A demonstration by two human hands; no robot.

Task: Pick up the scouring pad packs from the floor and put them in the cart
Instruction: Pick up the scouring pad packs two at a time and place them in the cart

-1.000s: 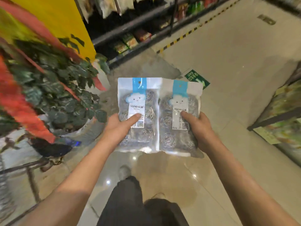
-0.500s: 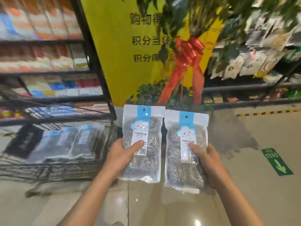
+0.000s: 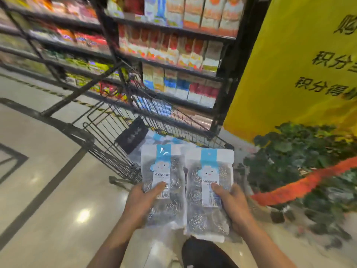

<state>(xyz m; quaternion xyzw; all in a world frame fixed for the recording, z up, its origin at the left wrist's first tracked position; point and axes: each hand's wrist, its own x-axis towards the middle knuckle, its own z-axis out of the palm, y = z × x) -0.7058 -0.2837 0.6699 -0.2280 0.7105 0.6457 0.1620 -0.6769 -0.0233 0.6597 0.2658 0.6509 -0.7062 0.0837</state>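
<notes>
Two clear scouring pad packs with blue and white headers are held side by side in front of me. My left hand (image 3: 142,200) grips the left pack (image 3: 164,171), thumb on its label. My right hand (image 3: 231,202) grips the right pack (image 3: 208,171) the same way. Both packs are upright, just at the near end of the black wire cart (image 3: 116,144). Inside the cart lie more packs (image 3: 160,138) with blue headers, partly hidden behind the held ones, and a dark flap (image 3: 133,136) hangs on its wall.
Black store shelves (image 3: 173,60) full of boxed goods stand behind the cart. A yellow sign (image 3: 299,64) and a potted plant (image 3: 301,161) with a red ribbon are at the right. Glossy tiled floor (image 3: 48,190) stretches left. My dark trouser leg (image 3: 204,254) shows at the bottom.
My view has swung left from the aisle floor to the cart. The cart has come closer and now lies right beyond the two packs. Both hands keep the same grip.
</notes>
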